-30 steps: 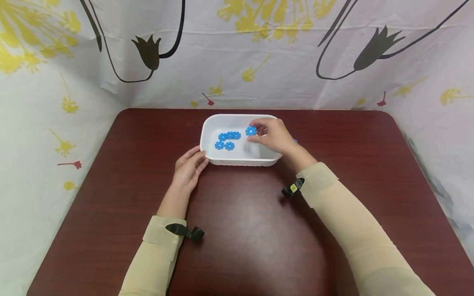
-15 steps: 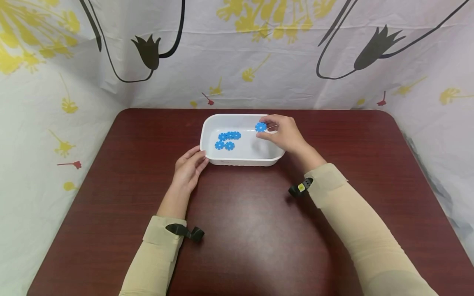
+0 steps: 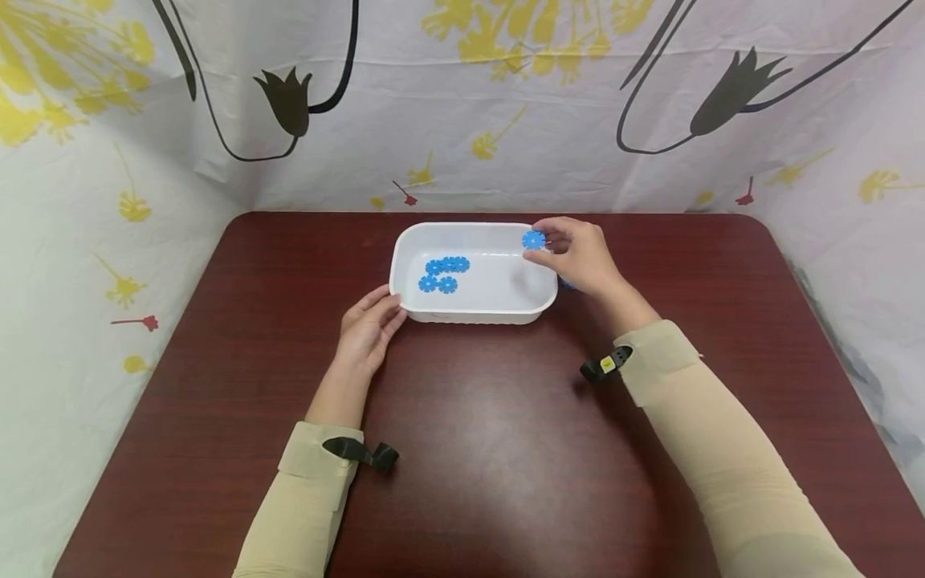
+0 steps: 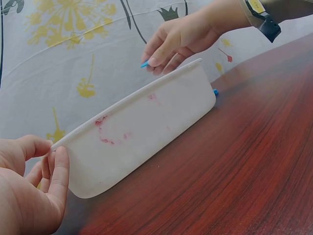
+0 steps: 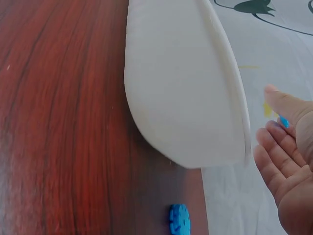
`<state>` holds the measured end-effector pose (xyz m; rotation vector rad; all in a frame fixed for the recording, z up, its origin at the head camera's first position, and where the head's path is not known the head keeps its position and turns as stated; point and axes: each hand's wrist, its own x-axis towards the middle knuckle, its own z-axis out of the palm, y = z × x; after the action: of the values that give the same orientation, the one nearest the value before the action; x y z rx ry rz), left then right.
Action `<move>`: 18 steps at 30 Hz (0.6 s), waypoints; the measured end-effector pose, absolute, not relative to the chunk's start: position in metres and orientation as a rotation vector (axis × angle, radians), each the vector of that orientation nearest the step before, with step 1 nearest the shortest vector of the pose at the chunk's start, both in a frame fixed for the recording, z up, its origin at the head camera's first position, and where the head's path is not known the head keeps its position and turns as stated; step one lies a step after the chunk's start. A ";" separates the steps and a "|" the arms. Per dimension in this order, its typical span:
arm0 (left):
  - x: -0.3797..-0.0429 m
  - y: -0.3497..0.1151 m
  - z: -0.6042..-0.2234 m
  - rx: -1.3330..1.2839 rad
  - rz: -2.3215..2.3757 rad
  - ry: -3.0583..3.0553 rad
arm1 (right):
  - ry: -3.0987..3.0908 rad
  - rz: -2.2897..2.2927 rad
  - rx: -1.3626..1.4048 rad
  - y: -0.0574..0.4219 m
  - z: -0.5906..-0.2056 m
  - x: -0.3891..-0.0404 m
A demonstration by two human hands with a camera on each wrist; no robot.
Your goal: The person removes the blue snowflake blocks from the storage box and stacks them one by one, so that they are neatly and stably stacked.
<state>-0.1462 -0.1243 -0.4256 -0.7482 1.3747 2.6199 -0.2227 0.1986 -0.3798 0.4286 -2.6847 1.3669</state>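
Observation:
A white plastic tray [image 3: 477,317] stands on the table; its outer wall [image 4: 132,134] bears pink smudges. At its near left corner my left hand [image 3: 368,329] pinches the rim between thumb and fingers. My right hand [image 3: 581,253] is over the tray's right end, pinching a blue notched snowflake disc [image 3: 534,240] by its edge, raised above the rim. Inside the tray, toward the left, lie several more blue snowflake discs [image 3: 448,285]. Beside the tray's right wall, partly behind my right hand, blue discs [image 5: 180,219] stand on the table.
The dark red-brown wooden table [image 3: 491,449] extends around the tray. Behind it hangs a white cloth [image 3: 462,168] printed with yellow and dark flowers. Black straps [image 3: 607,365] sit at both sleeve cuffs.
My right hand has moved right with the blue snowflake disc, from above the tray's middle to its right end. My left hand and the tray have stayed in place.

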 end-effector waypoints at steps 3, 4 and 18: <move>-0.146 -0.124 -0.425 -0.746 2.615 1.378 | -2.697 1.369 0.388 0.205 -0.382 -0.222; -0.146 -0.124 -0.425 -0.746 2.613 1.380 | -2.703 1.366 0.378 0.207 -0.383 -0.222; -0.145 -0.124 -0.425 -0.744 2.602 1.393 | -2.757 1.342 0.295 0.232 -0.394 -0.222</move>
<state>-0.1452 -0.1244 -0.4251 -0.7440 1.3934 2.6016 -0.2217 0.2325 -0.3943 0.2947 -2.7573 1.3424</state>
